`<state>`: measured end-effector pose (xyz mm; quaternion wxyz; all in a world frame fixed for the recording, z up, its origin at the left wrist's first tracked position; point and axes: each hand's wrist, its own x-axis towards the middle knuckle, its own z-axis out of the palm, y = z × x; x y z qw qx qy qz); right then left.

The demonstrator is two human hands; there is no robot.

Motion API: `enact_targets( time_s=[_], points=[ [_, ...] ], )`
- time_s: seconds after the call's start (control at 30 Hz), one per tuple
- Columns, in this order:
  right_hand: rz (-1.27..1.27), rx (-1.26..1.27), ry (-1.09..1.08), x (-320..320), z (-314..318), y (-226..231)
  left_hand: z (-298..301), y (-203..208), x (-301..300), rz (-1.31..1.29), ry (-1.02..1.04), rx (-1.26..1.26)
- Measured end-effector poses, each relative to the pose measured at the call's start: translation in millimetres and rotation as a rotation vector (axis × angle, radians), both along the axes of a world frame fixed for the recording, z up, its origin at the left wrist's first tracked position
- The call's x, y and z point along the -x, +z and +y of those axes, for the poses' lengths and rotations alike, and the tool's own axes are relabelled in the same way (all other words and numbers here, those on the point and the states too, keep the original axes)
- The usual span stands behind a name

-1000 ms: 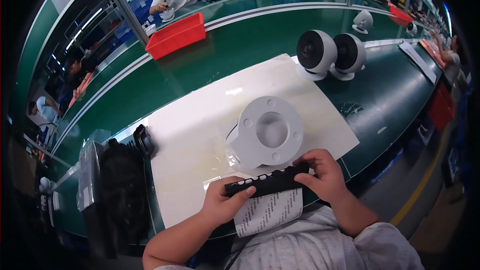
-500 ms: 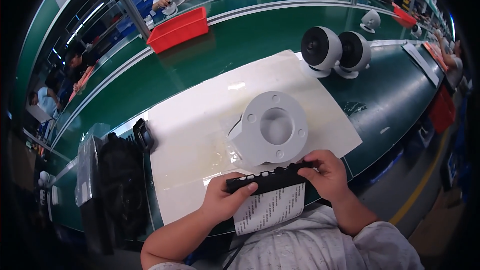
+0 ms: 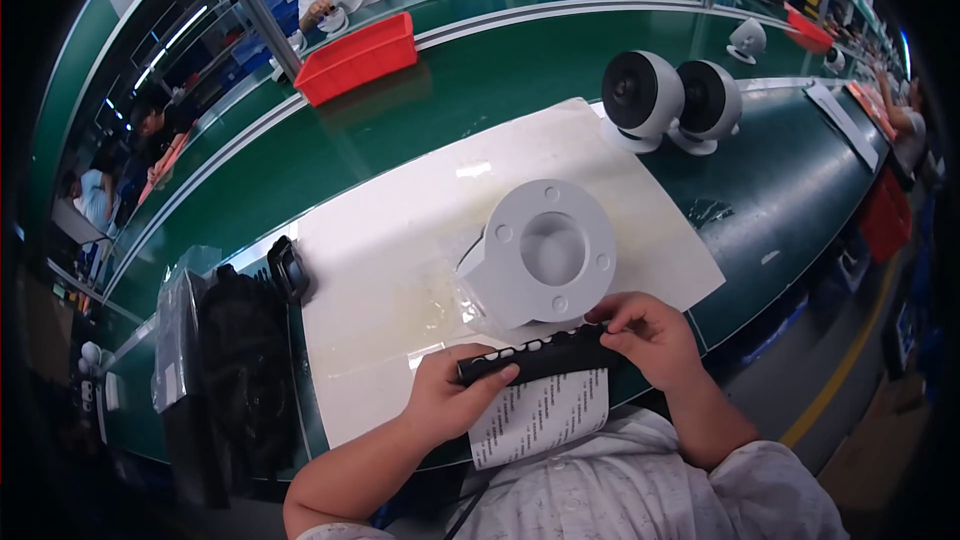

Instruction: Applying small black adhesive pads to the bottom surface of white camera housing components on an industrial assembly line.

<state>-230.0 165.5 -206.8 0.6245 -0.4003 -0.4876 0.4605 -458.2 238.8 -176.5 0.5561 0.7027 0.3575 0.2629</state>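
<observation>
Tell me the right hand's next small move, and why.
The right hand should perhaps firm its pinch at the right end of the long black strip with rounded cutouts: its thumb and finger sit there, the left hand grips the opposite end, and the white paper-like sheet with dark print hanging below might tug it askew.

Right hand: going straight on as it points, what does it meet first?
Past the black strip it touches, the right hand would probably meet the white part with the round hollow; depth is unclear, so it might pass above.
</observation>
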Motion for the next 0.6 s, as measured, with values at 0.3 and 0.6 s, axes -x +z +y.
enact_targets(
  time_s=[0.3,0.6],
  points=[
    [-0.601,-0.398,-0.231,8,1,0,0,-1,-1,0.007,-0.005,-0.095],
    [-0.643,-0.421,-0.376,15,-1,5,-1,4,-3,0.099,-0.046,-0.163]
  ],
)
